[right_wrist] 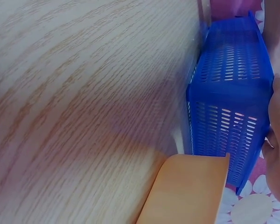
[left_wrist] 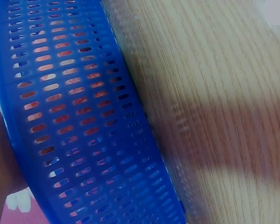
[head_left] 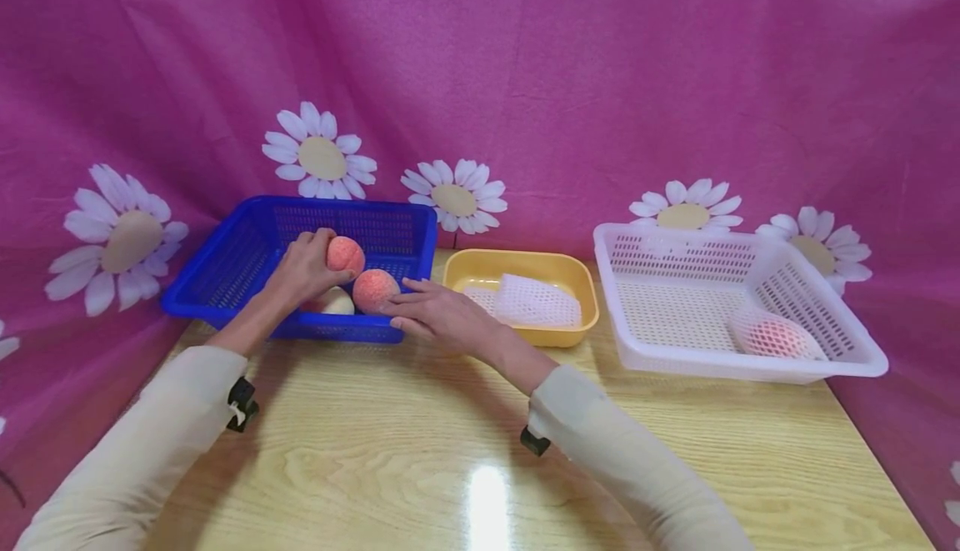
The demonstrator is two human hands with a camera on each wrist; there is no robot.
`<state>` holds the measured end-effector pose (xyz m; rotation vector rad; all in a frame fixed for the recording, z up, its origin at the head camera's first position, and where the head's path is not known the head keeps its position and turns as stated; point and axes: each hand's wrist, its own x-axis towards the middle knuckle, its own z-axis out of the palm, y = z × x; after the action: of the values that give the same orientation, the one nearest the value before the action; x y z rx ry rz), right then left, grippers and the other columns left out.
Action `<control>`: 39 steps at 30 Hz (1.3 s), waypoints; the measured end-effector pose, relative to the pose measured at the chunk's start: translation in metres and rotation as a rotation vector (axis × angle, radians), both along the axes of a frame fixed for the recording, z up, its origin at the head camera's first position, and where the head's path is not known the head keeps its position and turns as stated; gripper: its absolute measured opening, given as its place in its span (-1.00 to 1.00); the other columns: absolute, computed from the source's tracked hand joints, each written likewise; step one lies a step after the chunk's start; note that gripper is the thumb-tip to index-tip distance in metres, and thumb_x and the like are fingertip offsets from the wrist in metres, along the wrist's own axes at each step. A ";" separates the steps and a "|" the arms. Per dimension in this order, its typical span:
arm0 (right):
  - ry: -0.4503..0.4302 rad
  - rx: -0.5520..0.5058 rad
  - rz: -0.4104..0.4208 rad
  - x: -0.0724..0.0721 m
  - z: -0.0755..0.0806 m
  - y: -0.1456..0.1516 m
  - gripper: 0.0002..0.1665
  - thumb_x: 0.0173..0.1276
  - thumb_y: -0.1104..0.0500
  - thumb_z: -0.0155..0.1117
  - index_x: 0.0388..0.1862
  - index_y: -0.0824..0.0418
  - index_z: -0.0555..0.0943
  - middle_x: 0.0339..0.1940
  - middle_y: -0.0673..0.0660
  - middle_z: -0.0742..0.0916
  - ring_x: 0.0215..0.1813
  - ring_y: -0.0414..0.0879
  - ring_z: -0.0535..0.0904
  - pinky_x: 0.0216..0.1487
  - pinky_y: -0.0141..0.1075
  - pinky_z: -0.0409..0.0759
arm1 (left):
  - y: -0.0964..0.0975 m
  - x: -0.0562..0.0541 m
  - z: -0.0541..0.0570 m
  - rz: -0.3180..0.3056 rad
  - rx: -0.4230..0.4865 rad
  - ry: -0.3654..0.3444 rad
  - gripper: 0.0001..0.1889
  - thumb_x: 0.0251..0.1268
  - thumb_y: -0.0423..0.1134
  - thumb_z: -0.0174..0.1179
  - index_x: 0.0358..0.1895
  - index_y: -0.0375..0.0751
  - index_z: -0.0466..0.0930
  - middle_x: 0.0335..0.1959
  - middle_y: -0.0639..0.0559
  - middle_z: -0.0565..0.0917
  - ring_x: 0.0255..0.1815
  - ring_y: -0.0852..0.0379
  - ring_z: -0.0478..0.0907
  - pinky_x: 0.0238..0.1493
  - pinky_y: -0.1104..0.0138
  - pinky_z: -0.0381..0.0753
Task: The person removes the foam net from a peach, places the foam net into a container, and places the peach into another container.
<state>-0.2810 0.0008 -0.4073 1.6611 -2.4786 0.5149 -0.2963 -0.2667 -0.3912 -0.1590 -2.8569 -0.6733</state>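
Note:
In the head view my left hand (head_left: 303, 267) reaches into a blue basket (head_left: 251, 263) and holds a pinkish-orange peach (head_left: 347, 256) between thumb and fingers. A second peach (head_left: 375, 291) lies lower right of it, by the basket's front wall. My right hand (head_left: 442, 313) comes over the basket's right front corner, its extended fingertips right at that second peach. Below the left hand a pale, cream-coloured fruit (head_left: 335, 301) shows in part. The left wrist view has mostly the basket's slotted side (left_wrist: 79, 112), with reddish fruit behind the slots.
Right of the blue basket stands a yellow tray (head_left: 525, 259) with white foam net sleeves (head_left: 536, 301). Farther right, a white basket (head_left: 675, 359) contains a peach in a foam net (head_left: 780, 340). A pink daisy-patterned cloth (head_left: 525, 76) hangs behind the wooden table (head_left: 375, 451).

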 end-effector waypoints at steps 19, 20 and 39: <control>0.059 -0.004 0.033 0.001 -0.001 -0.001 -0.56 0.60 0.05 0.06 0.36 0.11 0.56 0.32 0.09 0.60 0.49 0.11 0.28 0.53 -0.25 0.00 | -0.002 -0.005 -0.006 -0.006 -0.044 -0.108 -0.25 0.12 -0.16 0.35 0.32 -0.54 0.32 0.16 -0.55 0.40 0.13 -0.46 0.42 0.14 -0.21 0.43; 0.058 -0.004 0.030 0.001 -0.001 -0.001 -0.56 0.60 0.04 0.06 0.36 0.10 0.56 0.32 0.09 0.59 0.49 0.11 0.27 0.53 -0.24 0.00 | -0.002 -0.005 -0.006 -0.005 -0.042 -0.115 -0.25 0.12 -0.16 0.35 0.32 -0.54 0.32 0.16 -0.55 0.40 0.13 -0.46 0.42 0.14 -0.21 0.43; 0.080 -0.007 0.046 -0.001 -0.002 0.002 -0.56 0.61 0.07 0.04 0.36 0.12 0.56 0.31 0.13 0.59 0.49 0.13 0.28 0.54 -0.28 -0.08 | -0.001 -0.015 -0.010 -0.011 -0.021 -0.216 -0.19 0.09 -0.13 0.37 0.33 -0.58 0.31 0.17 -0.57 0.43 0.19 -0.44 0.40 0.20 -0.18 0.42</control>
<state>-0.2815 0.0026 -0.4090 1.7052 -2.3850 0.4513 -0.3117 -0.2680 -0.4007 -0.1114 -3.0721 -0.7017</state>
